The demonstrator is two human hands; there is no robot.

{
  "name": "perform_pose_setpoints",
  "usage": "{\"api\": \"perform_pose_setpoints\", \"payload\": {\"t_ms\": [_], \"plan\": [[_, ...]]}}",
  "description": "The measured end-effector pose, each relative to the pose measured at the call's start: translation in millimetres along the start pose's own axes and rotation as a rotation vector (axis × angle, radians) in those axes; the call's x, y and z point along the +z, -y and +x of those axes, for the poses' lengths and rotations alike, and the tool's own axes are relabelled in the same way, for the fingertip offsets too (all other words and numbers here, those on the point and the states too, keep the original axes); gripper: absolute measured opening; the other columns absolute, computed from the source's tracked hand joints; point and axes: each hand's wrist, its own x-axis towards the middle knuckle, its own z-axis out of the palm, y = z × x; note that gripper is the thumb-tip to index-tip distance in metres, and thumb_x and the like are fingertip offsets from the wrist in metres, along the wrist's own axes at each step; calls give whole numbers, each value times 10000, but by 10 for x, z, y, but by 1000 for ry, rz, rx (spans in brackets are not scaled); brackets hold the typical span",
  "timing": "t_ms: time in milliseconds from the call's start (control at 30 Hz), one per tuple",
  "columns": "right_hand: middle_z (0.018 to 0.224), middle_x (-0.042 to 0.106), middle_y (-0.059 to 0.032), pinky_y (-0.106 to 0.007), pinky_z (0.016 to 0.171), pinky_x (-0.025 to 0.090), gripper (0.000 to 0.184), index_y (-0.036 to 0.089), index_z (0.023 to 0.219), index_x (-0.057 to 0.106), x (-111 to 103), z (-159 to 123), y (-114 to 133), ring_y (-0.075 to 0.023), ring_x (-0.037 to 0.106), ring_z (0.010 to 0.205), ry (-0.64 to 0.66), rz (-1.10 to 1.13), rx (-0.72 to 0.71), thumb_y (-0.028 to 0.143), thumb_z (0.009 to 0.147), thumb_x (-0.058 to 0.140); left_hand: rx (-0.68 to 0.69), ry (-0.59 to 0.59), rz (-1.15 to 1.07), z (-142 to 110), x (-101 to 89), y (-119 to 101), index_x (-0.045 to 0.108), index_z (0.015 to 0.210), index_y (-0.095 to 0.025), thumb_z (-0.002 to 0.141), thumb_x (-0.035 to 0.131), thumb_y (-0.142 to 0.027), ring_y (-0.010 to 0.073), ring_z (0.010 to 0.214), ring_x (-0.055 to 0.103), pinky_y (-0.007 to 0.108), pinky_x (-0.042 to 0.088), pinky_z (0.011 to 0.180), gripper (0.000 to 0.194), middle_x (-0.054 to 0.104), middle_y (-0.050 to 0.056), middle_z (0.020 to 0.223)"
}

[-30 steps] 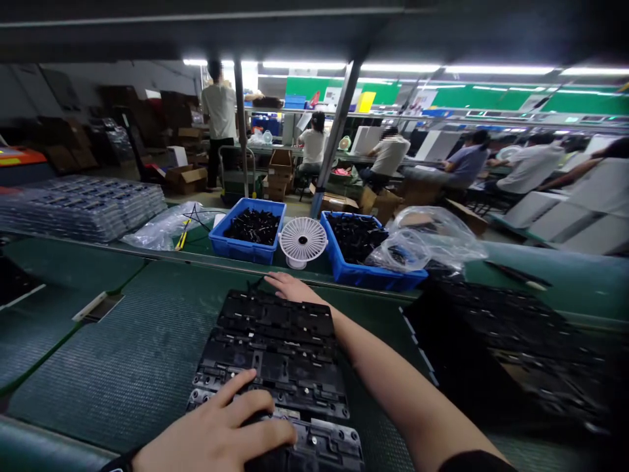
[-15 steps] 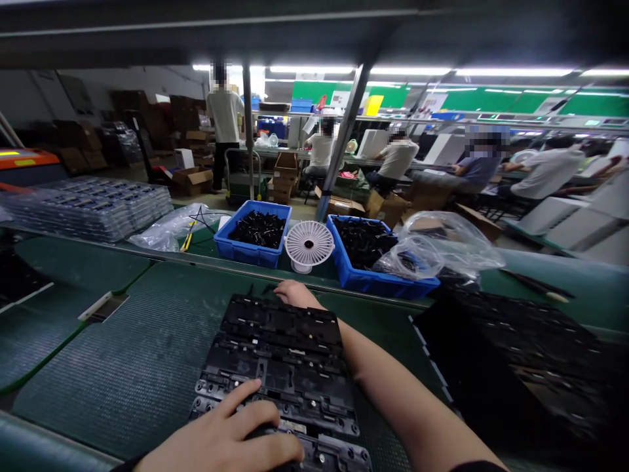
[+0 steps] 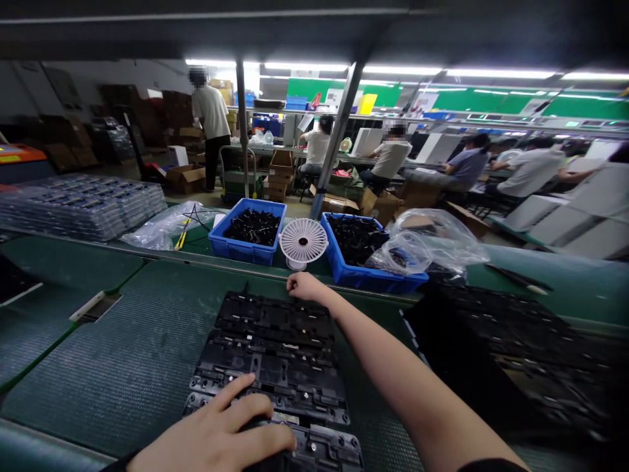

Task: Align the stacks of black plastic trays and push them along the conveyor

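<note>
Left grip (image 3: 216, 432): clenched, fingers (image 3: 246, 410) curled over the near end of a black moulded plastic panel (image 3: 272, 357), with part of that end hidden beneath the palm. Right grip (image 3: 305, 286): fingers loosely bent at the panel's far edge, arm reaching across from the lower right; clamped or merely touching, impossible to tell.

Panel flat on the ribbed green surface (image 3: 98, 341), long axis running from near edge toward far edge, well inside both side limits of the view. Rows of slots and small metal fittings along its length.

Just right of the panel, a dark stack of similar black panels (image 3: 501, 347), blurred. Along the far edge of the surface, a blue crate of small black parts (image 3: 236, 252), a white desk fan (image 3: 303, 240), then a second blue crate of black parts (image 3: 373, 280), partly covered by a clear plastic bag (image 3: 427, 246).

Beyond the left crate, plastic-wrapped stacks of trays (image 3: 83, 206). Farther back, a standing co-worker (image 3: 211, 124) and a seated co-worker (image 3: 393, 157) among cardboard boxes.
</note>
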Motion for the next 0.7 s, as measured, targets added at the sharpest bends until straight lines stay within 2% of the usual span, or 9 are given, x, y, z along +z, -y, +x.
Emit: {"api": "perform_pose_setpoints", "payload": {"t_ms": [167, 333, 500, 600, 700], "plan": [[1017, 589, -58, -366, 746, 508, 296, 148, 1111, 531, 145, -21, 39, -169, 592, 846, -56, 19, 29, 333, 880, 530, -3, 8, -20, 0, 1, 2, 594, 1022, -373, 856, 500, -414, 92, 930, 508, 326, 270, 1073, 195, 604, -111, 1087], [976, 605, -49, -376, 781, 488, 239, 141, 973, 588, 187, -160, -8, -172, 586, 865, -86, 25, 76, 351, 869, 542, 1, 18, -21, 1, -5, -6, 598, 1027, -364, 865, 476, -426, 106, 935, 505, 334, 285, 1063, 213, 605, -103, 1103], [929, 620, -38, -370, 786, 483, 219, 136, 904, 602, 230, -298, 98, -163, 591, 845, -158, 99, 76, 344, 869, 544, -26, 50, -37, -68, 52, -45, 565, 1098, -391, 872, 485, -387, 143, 1026, 472, 373, 284, 1058, 240, 559, -104, 1198], [827, 623, -19, -338, 729, 492, 209, 133, 840, 600, 140, -352, 184, -143, 595, 754, -278, 182, 123, 339, 852, 566, -47, 76, -75, -100, 72, -67, 542, 1120, -415, 869, 503, -358, 157, 1058, 455, 396, 281, 1055, 261, 530, -104, 1233], [716, 619, -16, -315, 665, 497, 208, 137, 803, 589, -126, -445, 268, -150, 594, 668, -454, 295, 193, 343, 794, 605, -50, 124, -128, -99, 29, -94, 539, 1119, -401, 861, 509, -370, 175, 1070, 454, 432, 276, 1052, 261, 516, -87, 1250]]}}
